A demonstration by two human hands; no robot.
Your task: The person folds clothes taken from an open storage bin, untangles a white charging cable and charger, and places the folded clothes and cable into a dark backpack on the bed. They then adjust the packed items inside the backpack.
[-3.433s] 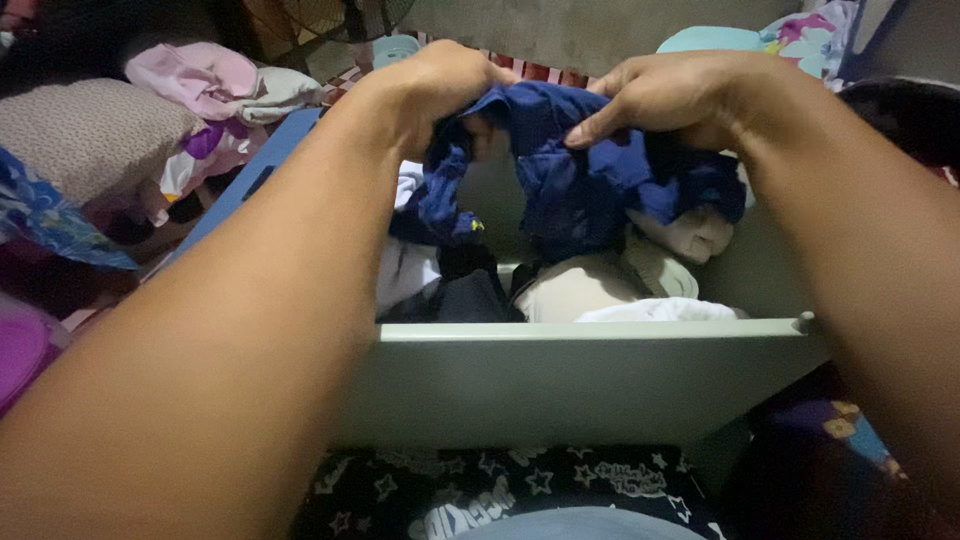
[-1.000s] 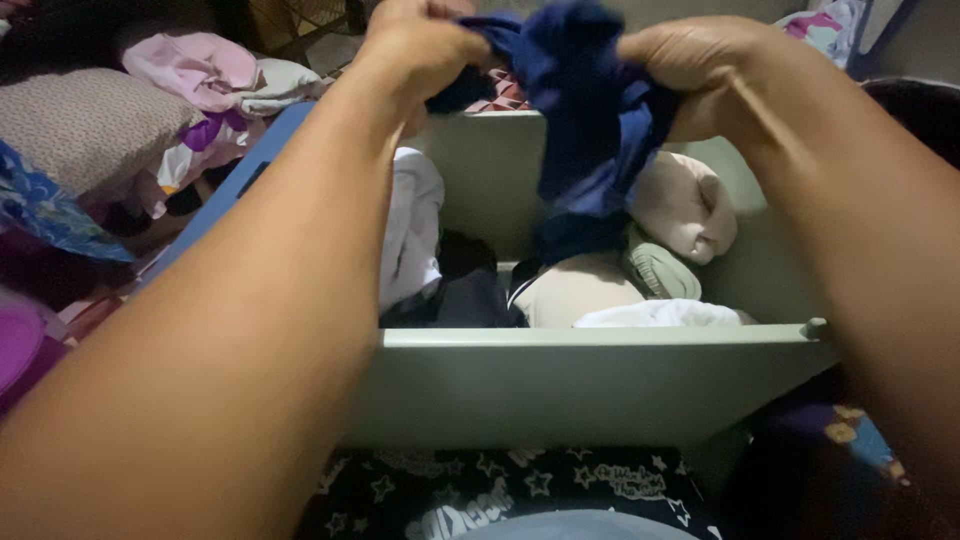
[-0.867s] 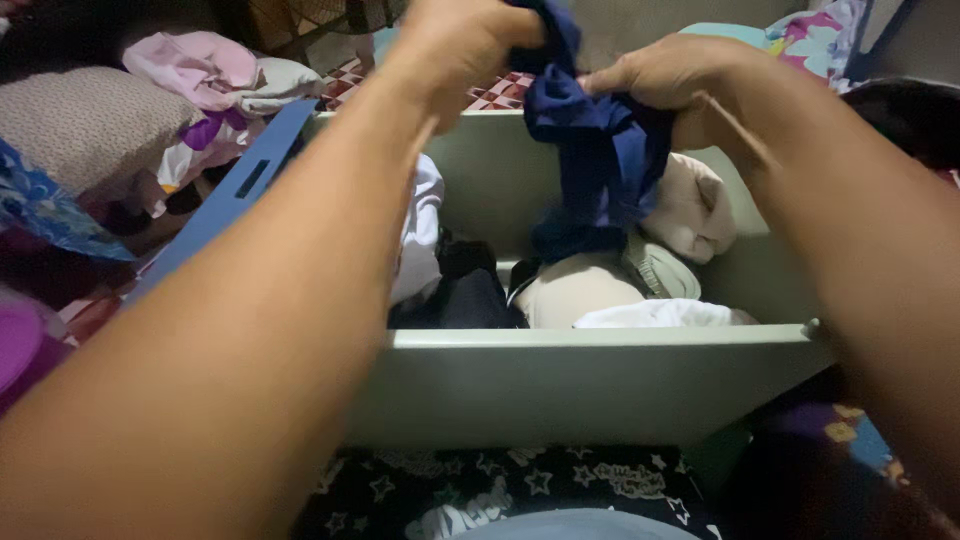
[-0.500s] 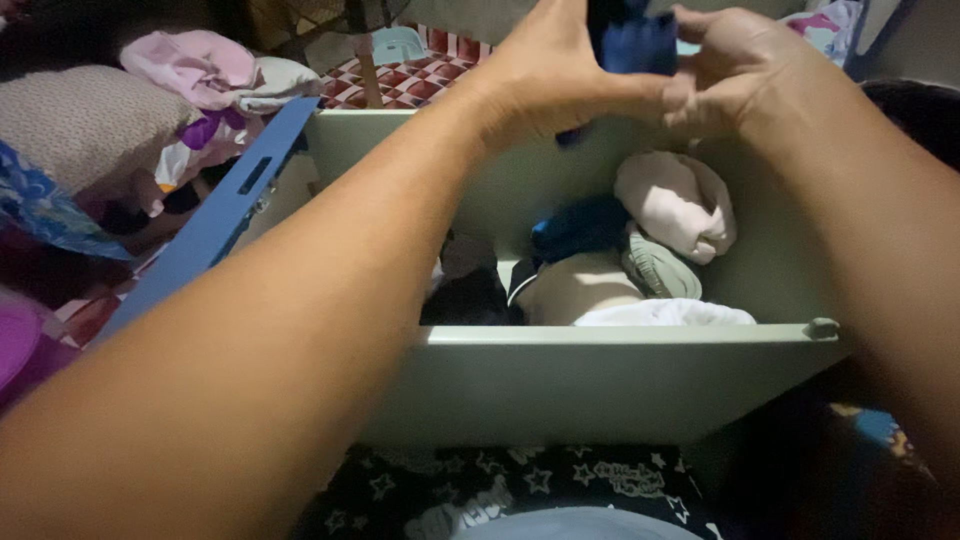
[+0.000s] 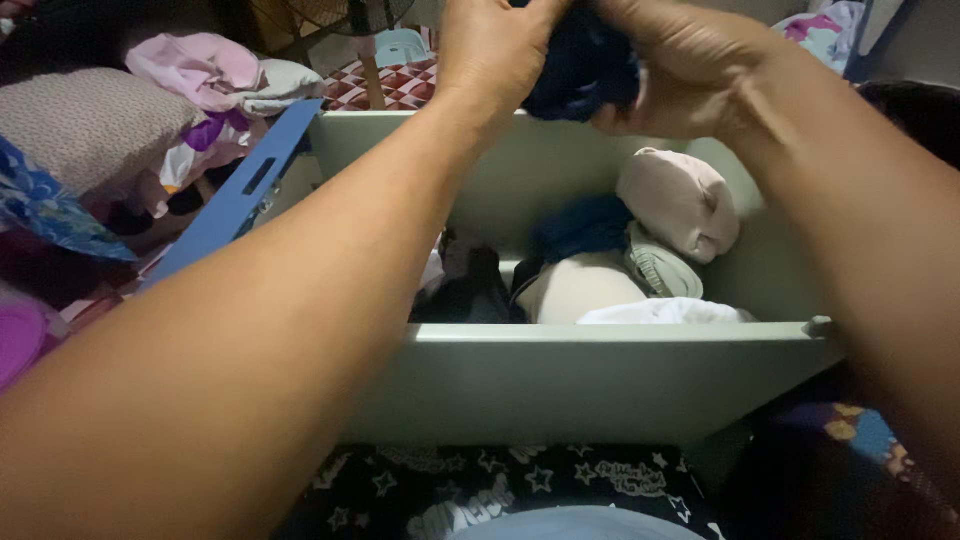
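both hands are up at the far edge of the view, above the back of the drawer (image 5: 600, 370), bunching one dark blue cloth (image 5: 580, 65) between them. the left hand (image 5: 490, 50) is closed round its left side, fingers curled over the top; the right hand (image 5: 680, 70) wraps the right side, fingers folded in against the fabric. neither hand is open at all.

the cloth looks light and soft, thin knit by the way it crumples into a small wad. it should give no resistance, but it will flop and unroll if only one corner is pinched. best hold is probably round the whole bundle, or by two edges pulled taut.

below, in the drawer, lie a pink roll (image 5: 680, 200), a beige roll (image 5: 580, 290), another blue piece (image 5: 585, 225) and some black fabric (image 5: 470, 290). heaped clothes (image 5: 200, 80) lie far left.
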